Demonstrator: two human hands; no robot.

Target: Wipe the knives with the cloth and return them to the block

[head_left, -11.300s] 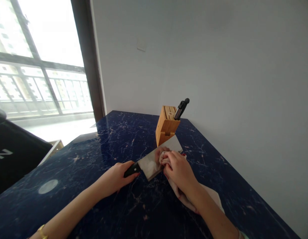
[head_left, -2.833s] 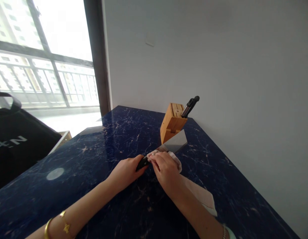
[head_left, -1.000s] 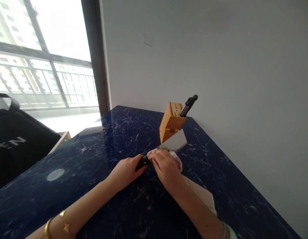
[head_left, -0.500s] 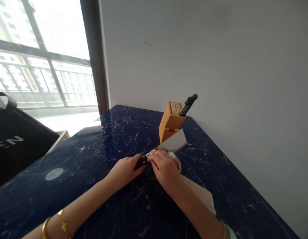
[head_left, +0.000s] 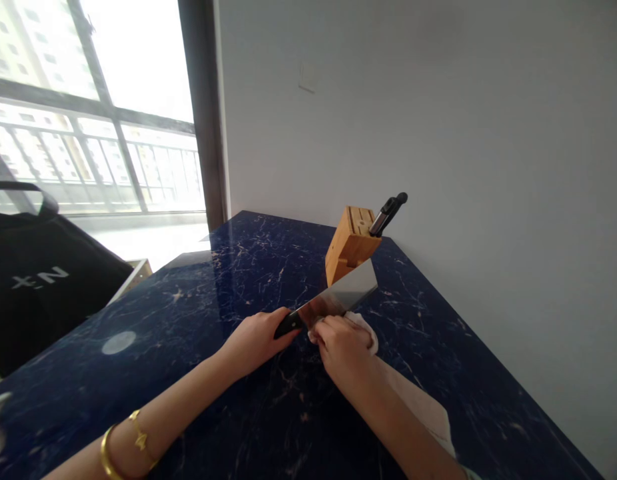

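Left hand [head_left: 256, 339]: I grip the cleaver [head_left: 338, 298] by its handle.
Blade axis: up-right, away from it.
Right hand [head_left: 344, 341]: bunched on the cloth [head_left: 418, 403] just below the blade (probably touching).

We see strong daylight from window [head_left: 88, 107] at upper left, panes blown out white. Wall evenly lit, soft. Dark glossy surface [head_left: 228, 280] carries pale sheen near window. Cleaver blade [head_left: 338, 298] mirrors light. Shadows faint. Wide-angle bending at edges; centre sharp, slight softness elsewhere.
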